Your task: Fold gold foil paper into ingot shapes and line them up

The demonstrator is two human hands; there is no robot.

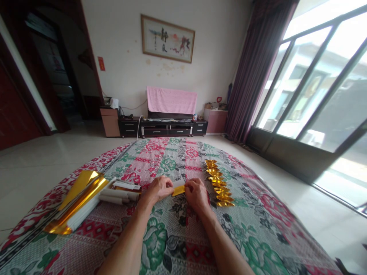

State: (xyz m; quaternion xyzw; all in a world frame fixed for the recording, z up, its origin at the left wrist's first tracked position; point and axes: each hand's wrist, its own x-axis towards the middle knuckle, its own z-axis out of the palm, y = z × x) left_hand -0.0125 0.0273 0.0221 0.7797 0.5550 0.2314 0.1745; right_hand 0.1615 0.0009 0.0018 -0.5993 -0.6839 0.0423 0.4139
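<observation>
Between my two hands, above the middle of the patterned cloth, is a small piece of gold and white paper (179,190). My left hand (162,188) pinches its left end, and my right hand (196,193) pinches its right end. Just right of my right hand, several folded gold paper pieces (221,183) lie in a column. To the left of my left hand lie several rolled white paper pieces (119,194), some with gold showing. Farther left is a stack of gold and white sheets (83,204).
A floral cloth (155,244) covers the round table. Beyond it stand a low black cabinet (166,129) and a pink cloth (172,100) draped over something. A purple curtain (249,72) and large windows are on the right.
</observation>
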